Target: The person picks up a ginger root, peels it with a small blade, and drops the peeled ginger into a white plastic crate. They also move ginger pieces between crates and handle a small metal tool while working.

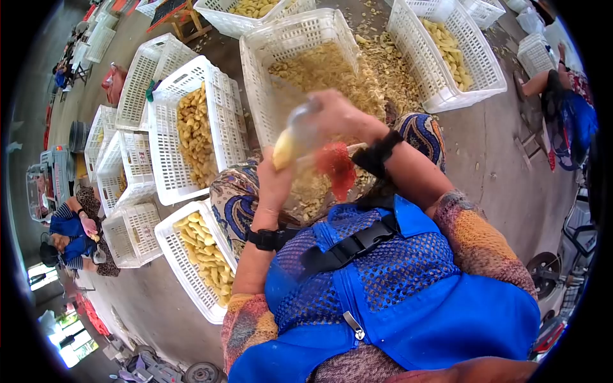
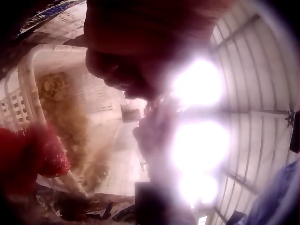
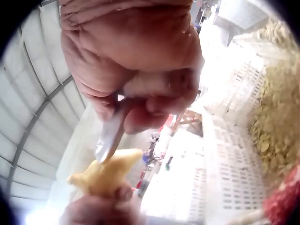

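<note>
The left hand [image 1: 274,182] holds up a pale yellow, knobbly root piece [image 1: 284,150] by its lower end; the same piece [image 3: 110,172] shows in the right wrist view. Curled round a metal tool [image 3: 111,136], the right hand [image 3: 136,56] has the tool's tip against or very near the piece's top. In the head view the right hand [image 1: 338,115] and tool are blurred. Below both hands stands a white crate [image 1: 255,70] with peelings in it. The left hand [image 2: 136,47] is dark in the left wrist view, where its hold is hidden.
A red textured object [image 1: 336,169] lies at the near crate edge. White crates of yellow pieces stand left [image 1: 163,153], lower left [image 1: 204,306] and upper right [image 1: 440,102]. Scraps [image 1: 396,70] cover floor between crates. Other people sit at far left [image 1: 67,223] and far right [image 1: 565,108].
</note>
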